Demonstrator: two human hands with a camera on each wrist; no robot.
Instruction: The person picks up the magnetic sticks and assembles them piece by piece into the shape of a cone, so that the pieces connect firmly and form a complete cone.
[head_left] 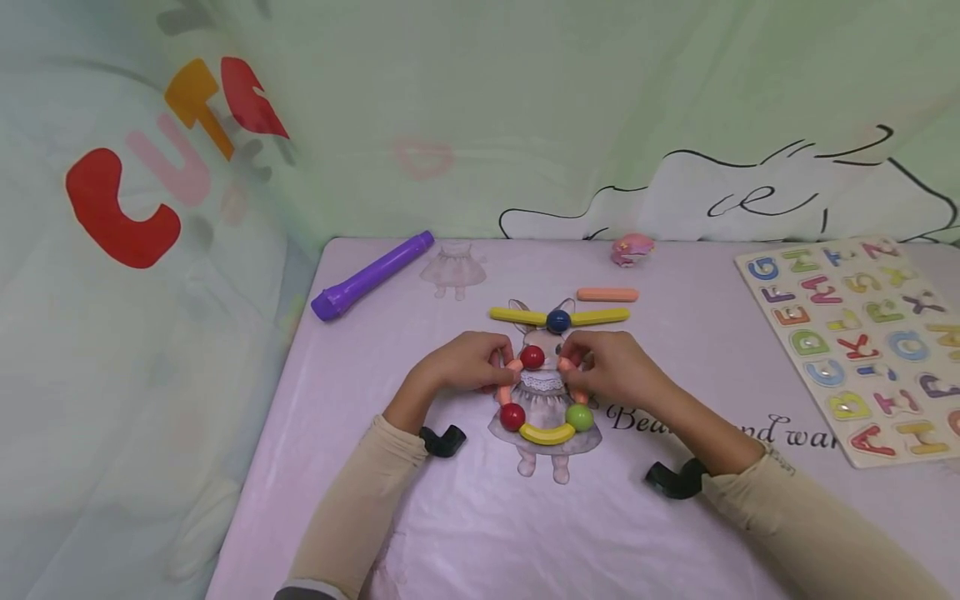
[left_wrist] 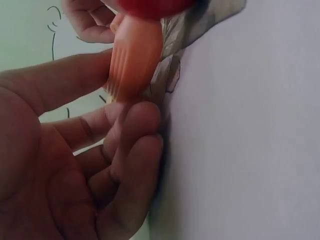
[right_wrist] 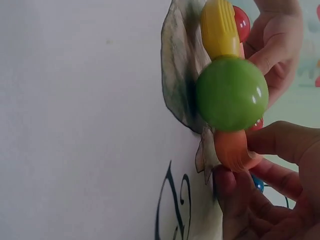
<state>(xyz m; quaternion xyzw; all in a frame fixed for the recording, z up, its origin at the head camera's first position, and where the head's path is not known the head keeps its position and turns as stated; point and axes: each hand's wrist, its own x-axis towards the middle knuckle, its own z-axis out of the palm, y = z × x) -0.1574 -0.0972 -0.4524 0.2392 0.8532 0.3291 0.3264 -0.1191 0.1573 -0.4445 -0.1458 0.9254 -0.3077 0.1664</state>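
1 curved orange rod (left_wrist: pixel 135 60) is pinched by the left hand (head_left: pixel 468 360), and another curved orange rod (right_wrist: pixel 232 150) by the right hand (head_left: pixel 618 367). Nearer the wearer than these grips, a curved yellow rod (head_left: pixel 547 434) sits between a red ball (head_left: pixel 513 417) and a green ball (head_left: pixel 580 417).

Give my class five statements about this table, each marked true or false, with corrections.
1. The left hand pinches an orange piece. True.
2. The yellow curve sits between a red ball and the green ball. True.
3. The right hand grips the green ball. False: the right hand pinches another orange piece.
4. Two yellow sticks flank the blue ball. True.
5. The purple toy lies right of the letter board. False: the purple toy lies left of the letter board.
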